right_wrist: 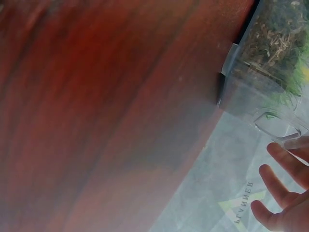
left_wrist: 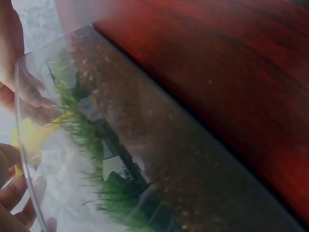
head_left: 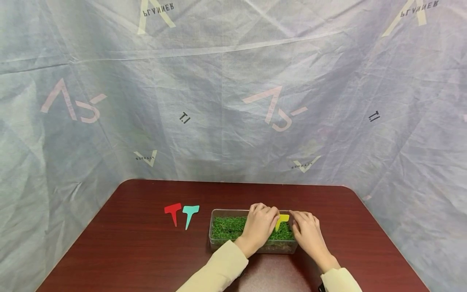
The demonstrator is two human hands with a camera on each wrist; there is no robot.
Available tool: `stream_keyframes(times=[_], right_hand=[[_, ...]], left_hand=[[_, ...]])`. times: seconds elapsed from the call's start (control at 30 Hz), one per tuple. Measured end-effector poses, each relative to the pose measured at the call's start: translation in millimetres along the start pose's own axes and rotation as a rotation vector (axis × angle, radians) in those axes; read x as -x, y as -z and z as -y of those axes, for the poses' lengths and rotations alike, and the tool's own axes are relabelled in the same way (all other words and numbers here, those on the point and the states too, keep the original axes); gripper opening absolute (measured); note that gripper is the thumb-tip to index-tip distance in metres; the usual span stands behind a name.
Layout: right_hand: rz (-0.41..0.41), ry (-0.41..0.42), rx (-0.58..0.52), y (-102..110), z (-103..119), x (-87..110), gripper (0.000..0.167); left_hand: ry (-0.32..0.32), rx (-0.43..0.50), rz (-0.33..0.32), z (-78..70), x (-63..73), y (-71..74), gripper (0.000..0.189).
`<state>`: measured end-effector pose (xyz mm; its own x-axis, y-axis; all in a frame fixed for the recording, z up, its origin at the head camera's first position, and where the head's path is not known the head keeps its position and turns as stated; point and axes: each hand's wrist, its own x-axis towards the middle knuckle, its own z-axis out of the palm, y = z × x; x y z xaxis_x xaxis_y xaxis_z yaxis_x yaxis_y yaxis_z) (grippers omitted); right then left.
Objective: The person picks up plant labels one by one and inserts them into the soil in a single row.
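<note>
A yellow T-shaped plant label stands tilted, stem down in the green grass of a clear plastic box. My left hand reaches over the box and pinches the label's head at its left edge. In the left wrist view, the label shows through the clear wall, with fingertips against it. My right hand is at the box's right end, fingertips at the rim and fingers spread apart. Brown soil lies beneath the grass.
Left of the box, a red plant label and a turquoise one lie flat on the dark red wooden table. A grey printed cloth hangs behind the table and along its sides.
</note>
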<state>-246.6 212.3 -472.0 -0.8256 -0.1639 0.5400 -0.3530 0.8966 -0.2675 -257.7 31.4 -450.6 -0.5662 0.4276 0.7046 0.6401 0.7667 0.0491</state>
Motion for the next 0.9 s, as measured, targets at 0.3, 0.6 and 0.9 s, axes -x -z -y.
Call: stream_keyframes(times=[0.3, 0.6, 0.9], right_hand=[[0.013, -0.005, 0.003, 0.2, -0.8, -0.2, 0.033], [0.024, -0.005, 0.005, -0.4, -2.2, -0.1, 0.034], [0.024, -0.009, -0.004, -0.5, -1.2, -0.4, 0.033]], left_hand=[[-0.014, -0.005, 0.011, -1.3, 0.8, -5.7, 0.007], [-0.013, -0.023, 0.011, -4.5, -0.7, -8.8, 0.006], [0.025, 0.007, 0.058, -4.7, -2.1, -5.1, 0.005]])
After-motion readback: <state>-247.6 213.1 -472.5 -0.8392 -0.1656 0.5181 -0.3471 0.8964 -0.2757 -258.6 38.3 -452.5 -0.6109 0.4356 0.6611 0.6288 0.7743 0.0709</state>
